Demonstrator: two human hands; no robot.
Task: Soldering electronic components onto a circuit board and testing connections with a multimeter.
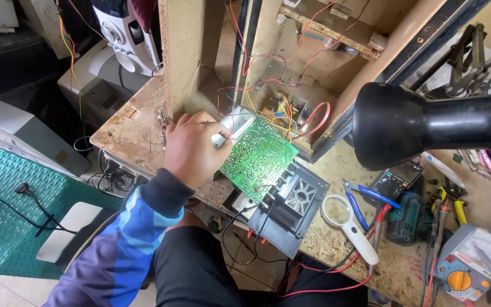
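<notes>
The head view looks down on a worn, chipped wooden tabletop [336,239] crowded with repair gear. The left hand [191,149], reaching out of a blue and purple patterned sleeve [123,239], is closed on the upper left end of a green rectangular printed circuit board [259,156], fingers curled over the silvery metal strip [235,126] along that end. The right hand is out of sight, so whether it is open or shut cannot be told, and the left is the only hand on the board.

The board lies tilted, solder side up, just right of the left hand. Its long axis runs diagonally from the hand toward the lower right, where its far end rests over a dark grey plastic panel with a square vent grille [291,207]. That panel hangs partly over the tabletop's near edge. Red, yellow and black wires [299,122] run from the board's far side into an open wooden cabinet [291,62] standing just behind it.

Right of the board lie a white-framed magnifying glass [345,222], blue-handled cutters [365,199] and a dark multimeter [396,179]. A black metal lamp shade [421,122] hangs over them. A teal woven mat [12,216] covers the floor at left.
</notes>
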